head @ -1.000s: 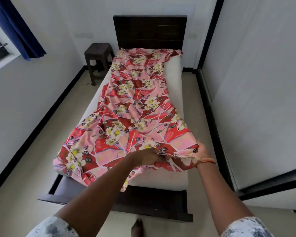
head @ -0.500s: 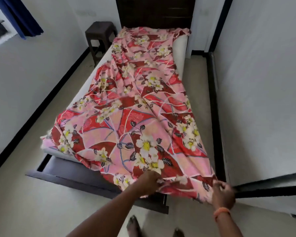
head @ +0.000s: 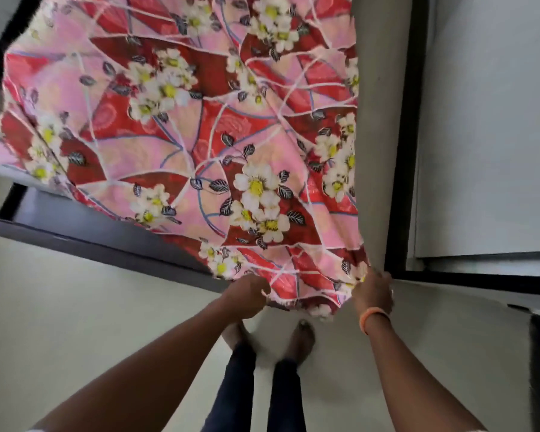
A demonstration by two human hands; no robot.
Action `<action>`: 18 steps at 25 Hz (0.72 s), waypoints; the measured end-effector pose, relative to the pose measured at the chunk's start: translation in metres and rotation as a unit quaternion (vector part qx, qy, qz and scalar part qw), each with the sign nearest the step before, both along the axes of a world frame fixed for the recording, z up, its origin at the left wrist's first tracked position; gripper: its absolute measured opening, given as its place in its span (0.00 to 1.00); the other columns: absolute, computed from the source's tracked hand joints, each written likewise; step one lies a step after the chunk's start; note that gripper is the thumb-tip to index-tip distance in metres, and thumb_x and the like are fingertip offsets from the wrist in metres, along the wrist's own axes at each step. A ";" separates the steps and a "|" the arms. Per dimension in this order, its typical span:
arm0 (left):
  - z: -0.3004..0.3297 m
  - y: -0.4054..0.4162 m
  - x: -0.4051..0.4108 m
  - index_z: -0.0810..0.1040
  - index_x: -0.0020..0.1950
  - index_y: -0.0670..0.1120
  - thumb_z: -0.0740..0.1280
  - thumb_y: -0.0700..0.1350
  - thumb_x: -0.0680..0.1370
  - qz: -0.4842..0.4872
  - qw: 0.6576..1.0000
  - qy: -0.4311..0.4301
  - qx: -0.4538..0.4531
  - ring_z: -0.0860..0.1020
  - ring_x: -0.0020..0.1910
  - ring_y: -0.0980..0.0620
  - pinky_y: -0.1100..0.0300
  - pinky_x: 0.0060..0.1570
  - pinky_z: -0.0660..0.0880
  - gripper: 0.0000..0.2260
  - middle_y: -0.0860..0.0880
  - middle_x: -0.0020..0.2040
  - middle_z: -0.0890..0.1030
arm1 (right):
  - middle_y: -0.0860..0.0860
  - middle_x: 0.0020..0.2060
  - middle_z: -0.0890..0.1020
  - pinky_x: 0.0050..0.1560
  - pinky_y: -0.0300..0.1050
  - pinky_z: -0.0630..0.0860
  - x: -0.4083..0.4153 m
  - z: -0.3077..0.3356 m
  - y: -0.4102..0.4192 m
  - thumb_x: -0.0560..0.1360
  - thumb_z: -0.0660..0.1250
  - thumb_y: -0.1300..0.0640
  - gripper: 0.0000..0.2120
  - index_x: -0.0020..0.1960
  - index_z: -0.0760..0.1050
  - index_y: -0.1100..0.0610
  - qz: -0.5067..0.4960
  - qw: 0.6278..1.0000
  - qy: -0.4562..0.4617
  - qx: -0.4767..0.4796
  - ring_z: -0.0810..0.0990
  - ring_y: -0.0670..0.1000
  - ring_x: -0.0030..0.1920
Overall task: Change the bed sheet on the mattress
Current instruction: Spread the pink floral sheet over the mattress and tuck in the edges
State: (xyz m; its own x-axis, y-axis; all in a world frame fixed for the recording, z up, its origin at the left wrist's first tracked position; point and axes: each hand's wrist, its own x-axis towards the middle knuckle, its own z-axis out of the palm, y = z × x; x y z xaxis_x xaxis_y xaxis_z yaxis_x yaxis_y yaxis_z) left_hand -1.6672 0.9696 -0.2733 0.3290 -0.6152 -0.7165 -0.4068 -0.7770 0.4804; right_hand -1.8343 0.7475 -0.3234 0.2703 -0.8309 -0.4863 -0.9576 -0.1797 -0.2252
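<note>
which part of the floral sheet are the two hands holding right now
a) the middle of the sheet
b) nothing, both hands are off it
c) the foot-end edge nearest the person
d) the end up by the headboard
c: the left hand and the right hand each have a grip on the near edge of the floral sheet, which hangs past the dark bed frame just above the person's feet.

Red-pink sheet with white-yellow flowers; orange wristband.
</note>
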 end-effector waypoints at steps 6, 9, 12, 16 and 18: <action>0.054 0.021 0.002 0.76 0.64 0.41 0.65 0.37 0.79 0.066 0.998 0.013 -0.012 0.79 0.57 0.47 0.57 0.54 0.78 0.13 0.45 0.59 0.80 | 0.62 0.67 0.68 0.62 0.55 0.72 0.026 0.054 0.053 0.77 0.67 0.58 0.23 0.70 0.68 0.59 -0.019 0.990 0.001 0.140 0.74 0.66 0.62; 0.096 0.026 0.016 0.77 0.61 0.42 0.65 0.40 0.80 0.096 0.995 -0.008 -0.033 0.78 0.53 0.49 0.61 0.48 0.77 0.11 0.45 0.58 0.79 | 0.60 0.62 0.76 0.60 0.53 0.75 0.070 0.110 0.080 0.76 0.67 0.59 0.18 0.65 0.72 0.60 -0.010 0.987 -0.080 0.142 0.77 0.62 0.60; 0.135 0.040 0.038 0.77 0.61 0.44 0.65 0.42 0.80 0.142 0.986 -0.039 -0.081 0.75 0.48 0.55 0.71 0.38 0.69 0.10 0.48 0.56 0.79 | 0.56 0.57 0.80 0.57 0.53 0.78 0.119 0.161 0.107 0.76 0.66 0.61 0.13 0.60 0.74 0.58 -0.014 0.973 -0.160 0.168 0.80 0.58 0.55; 0.184 0.092 0.079 0.79 0.56 0.45 0.65 0.42 0.79 0.243 0.963 -0.053 -0.103 0.79 0.48 0.53 0.62 0.46 0.78 0.07 0.49 0.52 0.81 | 0.55 0.55 0.81 0.51 0.48 0.77 0.181 0.219 0.153 0.74 0.66 0.61 0.14 0.60 0.74 0.57 0.008 0.965 -0.206 0.159 0.80 0.57 0.52; 0.205 0.136 0.100 0.81 0.53 0.43 0.65 0.41 0.78 0.290 0.949 -0.054 -0.108 0.80 0.48 0.51 0.58 0.50 0.78 0.07 0.47 0.51 0.82 | 0.55 0.50 0.81 0.45 0.43 0.73 0.215 0.242 0.181 0.74 0.66 0.62 0.09 0.55 0.76 0.58 0.018 0.960 -0.233 0.153 0.79 0.56 0.48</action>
